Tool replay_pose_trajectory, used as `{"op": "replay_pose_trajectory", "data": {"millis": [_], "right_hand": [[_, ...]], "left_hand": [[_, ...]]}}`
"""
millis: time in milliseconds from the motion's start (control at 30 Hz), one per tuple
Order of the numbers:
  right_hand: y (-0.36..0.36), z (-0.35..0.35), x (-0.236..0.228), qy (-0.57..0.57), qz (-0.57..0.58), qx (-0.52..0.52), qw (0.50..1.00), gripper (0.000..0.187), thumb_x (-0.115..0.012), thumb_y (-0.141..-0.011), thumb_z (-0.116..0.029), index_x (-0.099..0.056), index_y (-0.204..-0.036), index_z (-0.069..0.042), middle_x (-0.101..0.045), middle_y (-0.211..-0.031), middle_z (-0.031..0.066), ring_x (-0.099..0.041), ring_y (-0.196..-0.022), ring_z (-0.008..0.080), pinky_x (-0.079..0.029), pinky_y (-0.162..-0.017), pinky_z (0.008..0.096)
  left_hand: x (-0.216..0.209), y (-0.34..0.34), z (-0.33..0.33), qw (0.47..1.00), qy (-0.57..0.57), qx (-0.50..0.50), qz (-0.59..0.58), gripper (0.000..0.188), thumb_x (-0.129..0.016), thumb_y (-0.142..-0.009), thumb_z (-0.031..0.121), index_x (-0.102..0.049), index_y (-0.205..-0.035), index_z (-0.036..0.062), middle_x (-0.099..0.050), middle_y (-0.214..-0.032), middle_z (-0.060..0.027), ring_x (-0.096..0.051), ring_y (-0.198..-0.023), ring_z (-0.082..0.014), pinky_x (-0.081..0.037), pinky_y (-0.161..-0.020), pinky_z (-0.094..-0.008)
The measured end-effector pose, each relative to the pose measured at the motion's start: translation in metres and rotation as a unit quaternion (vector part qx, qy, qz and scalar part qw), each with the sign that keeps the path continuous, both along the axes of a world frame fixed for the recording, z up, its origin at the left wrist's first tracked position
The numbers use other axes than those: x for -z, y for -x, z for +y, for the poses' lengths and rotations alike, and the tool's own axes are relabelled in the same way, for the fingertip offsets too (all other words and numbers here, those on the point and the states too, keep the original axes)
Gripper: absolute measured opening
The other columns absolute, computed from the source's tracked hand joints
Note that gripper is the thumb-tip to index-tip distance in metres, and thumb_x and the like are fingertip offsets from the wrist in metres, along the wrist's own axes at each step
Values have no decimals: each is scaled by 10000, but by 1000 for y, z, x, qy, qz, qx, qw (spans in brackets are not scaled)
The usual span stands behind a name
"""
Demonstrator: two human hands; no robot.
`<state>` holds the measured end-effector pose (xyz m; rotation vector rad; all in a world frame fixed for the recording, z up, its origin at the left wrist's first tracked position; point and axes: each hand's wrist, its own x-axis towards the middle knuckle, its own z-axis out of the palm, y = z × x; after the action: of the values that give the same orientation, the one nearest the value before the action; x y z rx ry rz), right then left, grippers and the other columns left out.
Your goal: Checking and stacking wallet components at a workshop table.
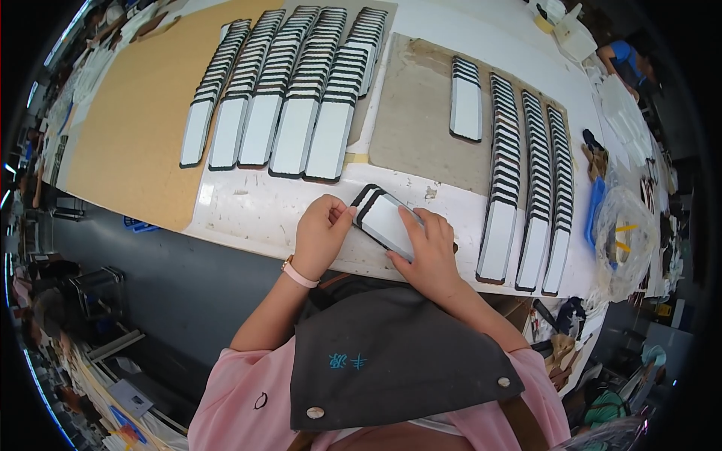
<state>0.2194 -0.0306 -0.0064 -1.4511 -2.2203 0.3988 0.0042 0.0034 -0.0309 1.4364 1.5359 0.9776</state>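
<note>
A small overlapping stack of white flat pieces with black edges [382,224] lies slantwise near the table's front edge. My right hand [435,252] grips its right end, with the thumb along the near side and the fingers over the top and far side. At the stack's left corner, my left hand [320,231] has thumb and forefinger pinched together. Those fingertips meet the black edge, and what is between them, if anything, is too small to make out. A pink band and a watch sit on my left wrist.
Overlapping rows of similar white pieces [295,143] fan out at the far left. More rows [496,233] and a short stack [466,109] lie on the right, partly on a grey board [421,146]. A clear plastic bag [624,225] stands at the right edge. Another person [628,60] is at far right.
</note>
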Motion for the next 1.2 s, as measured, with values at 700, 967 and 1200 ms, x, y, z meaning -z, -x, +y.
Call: {"op": "replay_pose_trajectory", "data": {"millis": [700, 967, 1200], "right_hand": [[0, -2, 0, -13, 6, 9, 1000, 751, -813, -656, -188, -501, -1318, -19, -475, -1245, 231, -464, -1115, 395, -356, -954, 502], [-1, -3, 0, -7, 0, -1, 1000, 742, -830, -653, -190, -513, -1303, -25, -464, -1261, 235, -463, -1113, 406, -352, -954, 514], [0, -4, 1, -3, 1, 11, 1000, 734, -829, -650, -161, -522, -1304, -29, -472, -1267, 217, -466, -1143, 398, -368, -976, 480]], "left_hand": [[8, 3, -6, 1000, 0, -4, -21, 150, -660, -912, 141, -644, -932, -7, -640, -807, -86, -591, -688, -165, -487, -653, -292], [-7, 0, -4, 1000, 15, 9, 14, 157, -716, -859, 142, -630, -844, 11, -609, -733, -74, -578, -649, -168, -476, -614, -294], [-15, -1, -5, 998, -12, 13, 55, 160, -722, -846, 130, -612, -821, 17, -593, -726, -79, -573, -638, -192, -474, -606, -309]]}}
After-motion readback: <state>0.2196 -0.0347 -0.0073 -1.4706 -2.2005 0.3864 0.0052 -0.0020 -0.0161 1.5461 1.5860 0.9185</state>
